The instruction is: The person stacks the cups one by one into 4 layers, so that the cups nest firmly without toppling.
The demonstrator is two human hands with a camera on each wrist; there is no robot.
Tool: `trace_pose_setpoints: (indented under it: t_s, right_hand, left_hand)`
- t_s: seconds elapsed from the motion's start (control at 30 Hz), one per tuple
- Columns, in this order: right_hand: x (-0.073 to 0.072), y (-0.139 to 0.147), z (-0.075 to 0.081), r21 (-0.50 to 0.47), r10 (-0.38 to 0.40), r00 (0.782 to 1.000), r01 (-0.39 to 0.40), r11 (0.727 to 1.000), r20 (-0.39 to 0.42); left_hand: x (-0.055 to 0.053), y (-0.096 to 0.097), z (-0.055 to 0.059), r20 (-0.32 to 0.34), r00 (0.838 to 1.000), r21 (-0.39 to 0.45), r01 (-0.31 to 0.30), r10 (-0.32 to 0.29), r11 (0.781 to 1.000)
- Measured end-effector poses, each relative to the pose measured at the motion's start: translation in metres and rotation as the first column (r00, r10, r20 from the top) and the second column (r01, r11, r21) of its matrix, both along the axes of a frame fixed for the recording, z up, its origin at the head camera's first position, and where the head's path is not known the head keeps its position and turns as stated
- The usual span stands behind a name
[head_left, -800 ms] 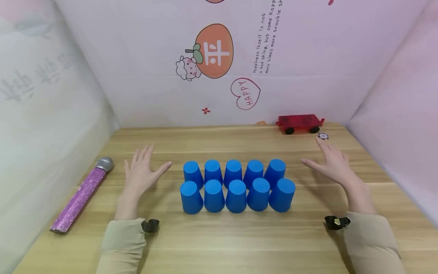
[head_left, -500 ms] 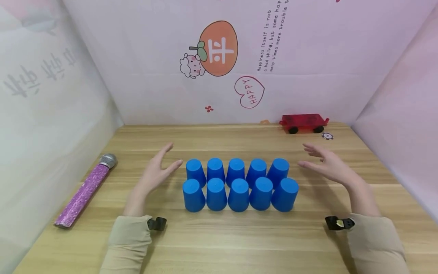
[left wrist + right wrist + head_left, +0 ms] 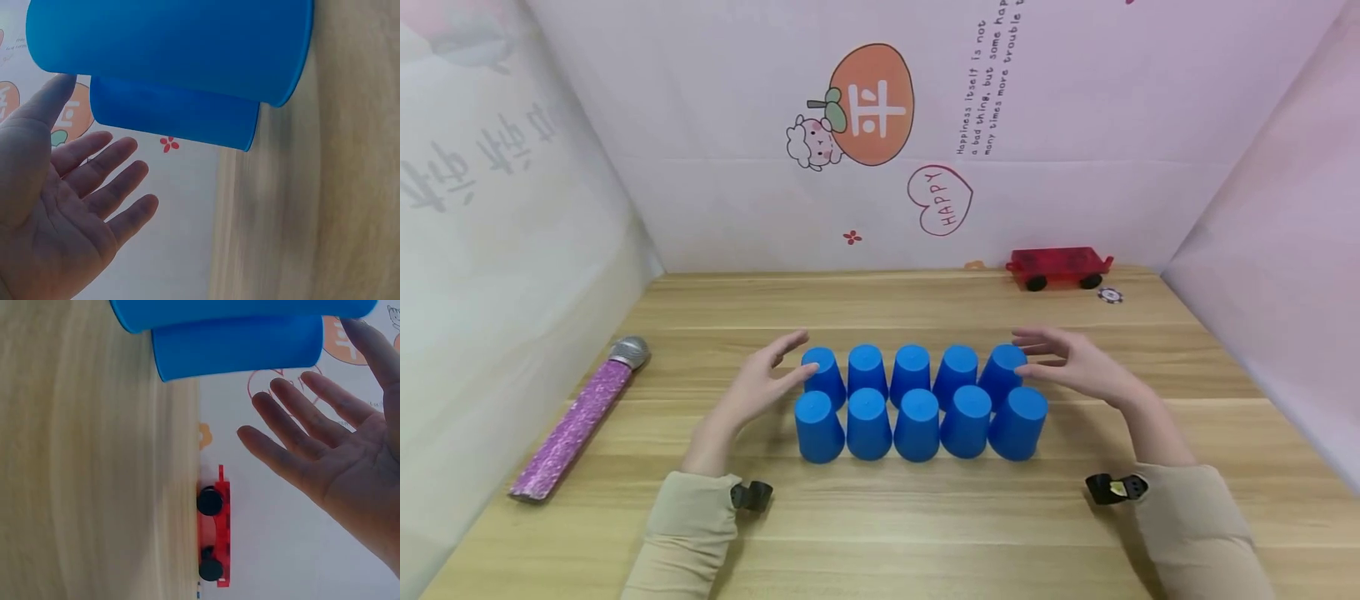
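Observation:
Several blue cups stand upside down on the wooden table in two rows, back and front. At the left end, my left hand (image 3: 758, 385) reaches around the back-row cup (image 3: 824, 375), its thumb overlapping that cup in the head view. My right hand (image 3: 1078, 364) is likewise at the right end, thumb and fingers either side of the back-row cup (image 3: 1002, 373). Both wrist views show relaxed, spread fingers with bare palms facing the cups. The front left cup (image 3: 169, 44) and front right cup (image 3: 237, 309) fill the near part of those views.
A microphone with a glittery purple handle (image 3: 574, 429) lies along the table's left side. A red toy wagon (image 3: 1058, 267) and a poker chip (image 3: 1109, 295) sit near the back right. Printed white cloth walls (image 3: 730, 217) enclose the back and sides.
Both hands have moved inward from either side to the ends of the back row, their fingers drawing somewhat closer together. The cups stay in place; the head view shifts slightly.

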State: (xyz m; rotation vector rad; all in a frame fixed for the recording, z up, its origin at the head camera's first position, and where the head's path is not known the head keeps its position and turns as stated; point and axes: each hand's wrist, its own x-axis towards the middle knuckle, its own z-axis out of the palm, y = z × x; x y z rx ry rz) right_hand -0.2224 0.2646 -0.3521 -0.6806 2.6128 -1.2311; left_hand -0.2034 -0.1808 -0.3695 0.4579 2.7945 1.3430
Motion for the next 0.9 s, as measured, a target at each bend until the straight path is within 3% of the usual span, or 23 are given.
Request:
trace_pose_setpoints:
  t_s: [0.4, 0.63, 0.9]
  right_hand:
    - [-0.005, -0.012, -0.011, -0.007, 0.01, 1.0, -0.01, 1.0, 0.002]
    - [-0.007, -0.016, -0.017, -0.004, -0.002, 1.0, 0.002, 1.0, -0.014]
    - [-0.006, -0.014, -0.018, -0.01, -0.007, 1.0, 0.006, 1.0, -0.031]
  left_hand:
    - [-0.003, 0.004, -0.009, -0.009, 0.998, 0.09, 0.055, -0.054, 0.994]
    - [-0.003, 0.006, -0.012, 0.004, 0.999, 0.135, 0.037, -0.038, 0.99]
    - [-0.006, 0.008, -0.015, 0.029, 0.999, 0.129, 0.017, -0.021, 0.991]
